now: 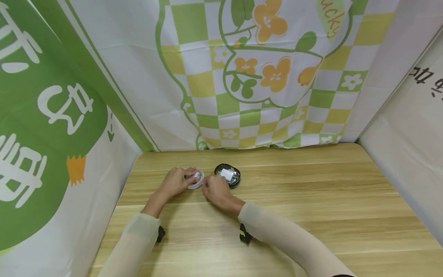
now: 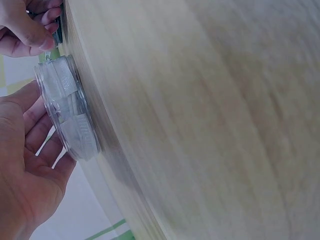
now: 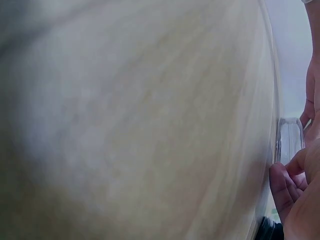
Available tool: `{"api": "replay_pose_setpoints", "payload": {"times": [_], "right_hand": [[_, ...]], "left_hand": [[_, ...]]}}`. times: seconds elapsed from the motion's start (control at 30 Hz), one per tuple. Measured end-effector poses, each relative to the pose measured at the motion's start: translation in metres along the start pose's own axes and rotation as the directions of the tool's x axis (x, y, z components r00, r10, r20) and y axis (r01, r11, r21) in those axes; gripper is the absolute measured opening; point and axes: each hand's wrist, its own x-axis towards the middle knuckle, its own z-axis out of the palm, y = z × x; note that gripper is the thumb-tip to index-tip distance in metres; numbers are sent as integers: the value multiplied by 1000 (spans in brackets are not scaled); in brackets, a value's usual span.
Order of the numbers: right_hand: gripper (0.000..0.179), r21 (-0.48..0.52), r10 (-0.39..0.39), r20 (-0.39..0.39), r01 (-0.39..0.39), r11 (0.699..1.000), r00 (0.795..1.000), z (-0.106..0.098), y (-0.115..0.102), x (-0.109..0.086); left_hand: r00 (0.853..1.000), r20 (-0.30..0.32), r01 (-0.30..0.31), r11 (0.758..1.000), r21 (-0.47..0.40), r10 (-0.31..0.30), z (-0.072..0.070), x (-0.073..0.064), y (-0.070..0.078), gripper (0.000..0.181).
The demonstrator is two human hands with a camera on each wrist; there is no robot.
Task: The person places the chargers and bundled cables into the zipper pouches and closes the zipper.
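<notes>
My left hand [image 1: 176, 181] holds a small clear-and-white oval case [image 2: 70, 107] on the wooden table, its fingers along the case's side. Through the transparent wall, white items [image 2: 80, 135] show inside it, one of them like a cable. At the case's near end, the thumb and fingers of my right hand [image 1: 219, 191] pinch a small pale tab [image 2: 48, 54], like a zipper pull. Just beyond the right hand lies a black oval case [image 1: 236, 181] with a clear top, and a white block [image 1: 227, 174] like a charger shows in it.
The wood-grain table [image 1: 311, 200] stretches to both sides and ends at a patterned cloth [image 1: 263, 115] behind. A green-and-white printed sheet [image 1: 104, 154] hangs at the left, a white one [image 1: 408, 146] at the right. Black straps [image 1: 245, 234] sit beneath both wrists.
</notes>
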Motion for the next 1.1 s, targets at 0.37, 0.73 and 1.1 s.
{"api": "replay_pose_setpoints", "payload": {"times": [0.37,0.73,1.1], "right_hand": [[19,21,1,-20,0,1000,1000,-3,4,3],[12,56,6,-10,-5,998,1000,-3,4,-3],[7,72,-21,12,20,997,1000,-2,1,-12]], "left_hand": [[999,36,-12,1000,-16,13,-5,0,2,42],[998,34,-60,997,41,58,-5,2,11,41],[991,103,-96,992,85,87,-7,-9,11,44]]}}
